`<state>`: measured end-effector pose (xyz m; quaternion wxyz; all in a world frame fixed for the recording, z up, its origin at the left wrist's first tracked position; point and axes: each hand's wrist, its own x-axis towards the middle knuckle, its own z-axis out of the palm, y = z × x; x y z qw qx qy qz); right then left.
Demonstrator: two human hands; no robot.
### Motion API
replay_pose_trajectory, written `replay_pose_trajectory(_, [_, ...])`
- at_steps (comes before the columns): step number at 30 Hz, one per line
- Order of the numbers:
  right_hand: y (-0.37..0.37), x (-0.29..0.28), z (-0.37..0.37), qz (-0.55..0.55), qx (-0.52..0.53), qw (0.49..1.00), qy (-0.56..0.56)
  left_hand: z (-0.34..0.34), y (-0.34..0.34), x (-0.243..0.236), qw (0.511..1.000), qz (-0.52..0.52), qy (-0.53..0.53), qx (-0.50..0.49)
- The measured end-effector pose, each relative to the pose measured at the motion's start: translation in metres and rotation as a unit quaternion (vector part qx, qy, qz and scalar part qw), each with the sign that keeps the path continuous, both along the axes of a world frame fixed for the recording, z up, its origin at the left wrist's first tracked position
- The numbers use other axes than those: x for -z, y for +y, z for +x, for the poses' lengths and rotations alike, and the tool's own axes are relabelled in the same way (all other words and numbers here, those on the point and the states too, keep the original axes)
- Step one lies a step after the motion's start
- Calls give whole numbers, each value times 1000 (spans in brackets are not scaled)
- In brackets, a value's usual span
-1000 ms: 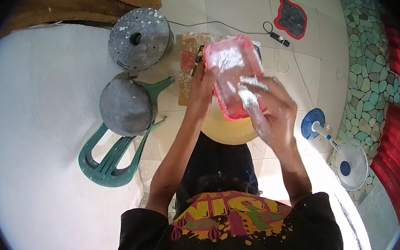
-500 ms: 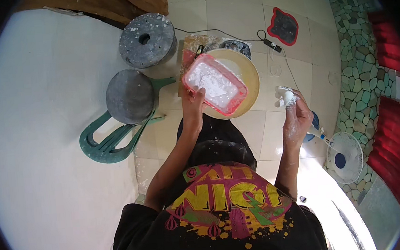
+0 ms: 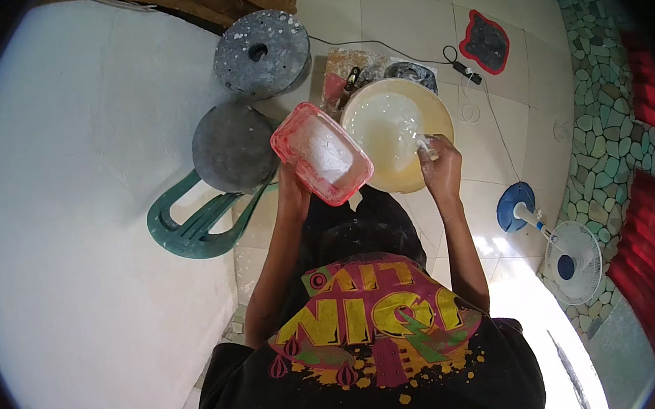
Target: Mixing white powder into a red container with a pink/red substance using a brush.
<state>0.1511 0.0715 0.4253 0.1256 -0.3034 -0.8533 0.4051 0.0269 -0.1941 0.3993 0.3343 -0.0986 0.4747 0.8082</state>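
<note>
From here I count one red tub (image 3: 296, 132), its left edge gripped by the left hand (image 3: 291, 193), beside one cream basin (image 3: 437, 111). The right hand (image 3: 442, 169) overlaps the basin's lower-right rim; whether its bent fingers grip anything, I cannot tell.

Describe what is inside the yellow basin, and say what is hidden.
The basin holds cloudy, whitish liquid. The red container overlaps its lower-left rim and the right hand hides part of its lower right; the bottom is not clearly visible through the liquid.
</note>
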Motion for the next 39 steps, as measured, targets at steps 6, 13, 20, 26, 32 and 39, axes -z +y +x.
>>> replay_pose_trajectory(6, [-18, 14, -10, -51, 75, 996, -14, -32, -12, 12, 999, 9, 45, -7])
replay_pose_trajectory(13, [-38, 28, -5, -22, 124, 990, -59, -67, -7, 11, 997, 14, 45, 66])
replay_pose_trajectory(20, [-49, 37, 8, -30, 151, 986, -67, -83, -2, 13, 995, -8, 29, 98])
replay_pose_trajectory(26, [-46, 83, 20, -63, 134, 984, -95, -72, 2, 5, 993, -29, 23, 109])
replay_pose_trajectory(32, [-9, 283, 15, -217, 186, 945, -161, -57, 28, 11, 992, -1, 63, 112])
replay_pose_trajectory(39, [3, 440, 2, 105, -218, 856, -457, -37, 20, 16, 997, -53, 21, 45])
